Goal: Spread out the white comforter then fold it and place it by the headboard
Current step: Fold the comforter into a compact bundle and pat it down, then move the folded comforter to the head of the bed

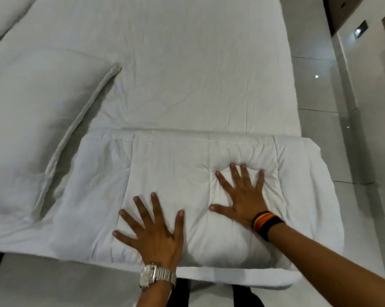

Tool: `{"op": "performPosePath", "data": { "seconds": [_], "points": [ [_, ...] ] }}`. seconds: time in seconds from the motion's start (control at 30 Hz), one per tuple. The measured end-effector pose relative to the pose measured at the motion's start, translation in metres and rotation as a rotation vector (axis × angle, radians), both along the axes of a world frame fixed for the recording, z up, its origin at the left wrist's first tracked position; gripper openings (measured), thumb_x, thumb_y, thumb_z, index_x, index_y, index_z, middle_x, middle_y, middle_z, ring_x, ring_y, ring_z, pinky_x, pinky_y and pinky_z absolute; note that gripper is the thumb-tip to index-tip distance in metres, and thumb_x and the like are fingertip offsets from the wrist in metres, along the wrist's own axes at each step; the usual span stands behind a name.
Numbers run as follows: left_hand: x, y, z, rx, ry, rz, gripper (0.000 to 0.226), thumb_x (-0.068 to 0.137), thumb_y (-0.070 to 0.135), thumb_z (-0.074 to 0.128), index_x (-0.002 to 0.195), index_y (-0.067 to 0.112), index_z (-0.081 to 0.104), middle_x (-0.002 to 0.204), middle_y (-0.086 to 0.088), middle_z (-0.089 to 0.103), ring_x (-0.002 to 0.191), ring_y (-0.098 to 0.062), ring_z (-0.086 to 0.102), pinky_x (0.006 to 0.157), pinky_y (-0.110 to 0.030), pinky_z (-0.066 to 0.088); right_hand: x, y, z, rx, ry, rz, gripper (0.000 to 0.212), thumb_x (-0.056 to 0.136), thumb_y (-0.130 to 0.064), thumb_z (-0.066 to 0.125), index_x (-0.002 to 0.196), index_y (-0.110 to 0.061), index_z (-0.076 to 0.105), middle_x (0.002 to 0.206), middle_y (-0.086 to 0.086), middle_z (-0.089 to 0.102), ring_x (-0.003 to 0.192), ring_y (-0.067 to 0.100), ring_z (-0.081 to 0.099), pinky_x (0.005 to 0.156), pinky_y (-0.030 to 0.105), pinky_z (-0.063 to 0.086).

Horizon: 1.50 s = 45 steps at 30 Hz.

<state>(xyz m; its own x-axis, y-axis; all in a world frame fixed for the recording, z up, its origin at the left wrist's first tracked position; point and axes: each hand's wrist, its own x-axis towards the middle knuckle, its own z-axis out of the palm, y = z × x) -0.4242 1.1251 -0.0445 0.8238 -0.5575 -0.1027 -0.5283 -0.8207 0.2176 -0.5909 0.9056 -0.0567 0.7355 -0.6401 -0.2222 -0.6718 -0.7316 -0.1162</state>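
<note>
The white comforter (169, 165) lies folded into a thick quilted rectangle at the near edge of the bed (187, 74). Both my hands rest flat on top of it, palms down, fingers spread. My left hand (152, 231), with a silver watch on the wrist, presses the near middle of the fold. My right hand (242, 193), with dark and orange bands on the wrist, sinks into the padding further right and leaves a dent. Neither hand grips any fabric.
A white pillow (32, 129) lies at the left, its flanged edge touching the comforter's left end. Another pillow (7, 16) shows at the top left corner. Glossy white floor tiles (320, 85) run along the bed's right side.
</note>
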Motion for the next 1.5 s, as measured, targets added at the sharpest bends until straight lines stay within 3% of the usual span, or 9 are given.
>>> {"op": "performPosePath", "data": {
  "seconds": [0.27, 0.47, 0.63, 0.77, 0.9, 1.03, 1.23, 1.33, 1.5],
  "points": [
    [-0.003, -0.061, -0.057, 0.077, -0.093, 0.111, 0.092, 0.091, 0.084, 0.032, 0.165, 0.034, 0.01, 0.174, -0.01, -0.001, 0.152, -0.058, -0.008, 0.098, -0.09, 0.003, -0.069, -0.08, -0.019, -0.029, 0.108, 0.176, 0.099, 0.085, -0.096, 0.017, 0.166, -0.042, 0.0, 0.176, 0.0, -0.004, 0.161, 0.03, -0.01, 0.108, 0.085, -0.008],
    [-0.021, -0.038, -0.025, 0.053, -0.067, 0.239, 0.081, 0.094, 0.079, 0.024, 0.164, 0.039, 0.016, 0.174, -0.003, 0.004, 0.157, -0.045, -0.004, 0.111, -0.082, -0.005, 0.007, -0.122, 0.021, 0.034, -0.181, 0.251, 0.105, 0.08, -0.099, 0.03, 0.157, -0.028, 0.038, 0.152, 0.01, 0.049, 0.148, 0.03, 0.036, 0.119, 0.074, -0.004],
    [-0.063, -0.022, -0.008, -0.303, 0.129, 0.594, 0.076, 0.097, 0.068, 0.036, 0.164, 0.034, 0.021, 0.174, -0.003, -0.002, 0.16, -0.023, -0.007, 0.123, -0.062, -0.005, 0.139, -0.147, 0.04, 0.449, -0.012, 0.291, 0.128, 0.06, -0.108, 0.044, 0.163, -0.036, 0.024, 0.17, 0.0, 0.027, 0.158, 0.021, 0.02, 0.128, 0.058, 0.009],
    [-0.096, -0.022, -0.004, -0.65, 0.376, 1.06, 0.109, 0.077, 0.076, 0.067, 0.162, 0.047, 0.006, 0.173, 0.0, -0.012, 0.159, -0.023, -0.006, 0.127, -0.053, 0.008, 0.179, -0.151, 0.015, 0.749, 0.09, 0.226, 0.15, 0.043, -0.102, 0.067, 0.166, -0.035, 0.012, 0.171, -0.006, 0.026, 0.154, 0.021, 0.031, 0.115, 0.034, 0.028],
    [-0.122, -0.035, -0.018, -0.944, 0.491, 1.291, 0.128, 0.059, 0.078, 0.081, 0.159, 0.054, 0.003, 0.166, 0.015, 0.016, 0.149, -0.017, 0.031, 0.122, -0.04, 0.026, 0.182, -0.161, -0.03, 0.8, 0.202, 0.107, 0.156, 0.038, -0.105, 0.065, 0.164, -0.044, -0.002, 0.173, -0.003, 0.018, 0.158, 0.024, 0.023, 0.125, 0.045, 0.022],
    [-0.138, -0.043, -0.026, -1.024, 0.502, 1.381, 0.129, 0.05, 0.081, 0.077, 0.157, 0.059, 0.006, 0.148, 0.024, 0.029, 0.127, -0.009, 0.042, 0.106, -0.033, 0.036, 0.19, -0.165, -0.04, 0.797, 0.199, 0.112, 0.156, 0.036, -0.102, 0.07, 0.165, -0.041, 0.01, 0.17, -0.005, 0.028, 0.153, 0.024, 0.034, 0.124, 0.048, 0.028],
    [-0.127, -0.039, 0.003, -1.075, 0.445, 1.386, 0.112, 0.063, 0.065, 0.082, 0.157, 0.052, 0.023, 0.138, 0.025, 0.038, 0.116, -0.002, 0.045, 0.088, -0.01, 0.034, 0.175, -0.146, -0.006, 1.009, 0.083, 0.033, 0.1, 0.045, -0.079, 0.092, 0.132, -0.037, 0.067, 0.13, -0.01, 0.072, 0.112, 0.014, 0.071, 0.106, 0.04, 0.052],
    [-0.111, -0.037, 0.035, -1.2, 0.497, 1.36, 0.11, 0.063, 0.063, 0.088, 0.155, 0.052, 0.03, 0.137, 0.021, 0.048, 0.104, -0.001, 0.058, 0.083, -0.013, 0.041, 0.165, -0.131, 0.034, 1.089, -0.029, -0.032, 0.081, 0.049, -0.069, 0.097, 0.12, -0.036, 0.075, 0.113, -0.011, 0.08, 0.097, 0.008, 0.077, 0.088, 0.031, 0.057],
    [-0.041, 0.015, 0.096, -1.357, 0.523, 1.159, 0.097, 0.069, 0.058, 0.085, 0.152, 0.055, 0.035, 0.15, 0.02, 0.046, 0.13, -0.007, 0.051, 0.104, -0.024, 0.044, 0.178, -0.088, 0.126, 1.076, -0.192, -0.139, 0.08, 0.051, -0.07, 0.095, 0.118, -0.03, 0.076, 0.108, -0.009, 0.081, 0.092, 0.008, 0.078, 0.083, 0.031, 0.055]
  ]
}}
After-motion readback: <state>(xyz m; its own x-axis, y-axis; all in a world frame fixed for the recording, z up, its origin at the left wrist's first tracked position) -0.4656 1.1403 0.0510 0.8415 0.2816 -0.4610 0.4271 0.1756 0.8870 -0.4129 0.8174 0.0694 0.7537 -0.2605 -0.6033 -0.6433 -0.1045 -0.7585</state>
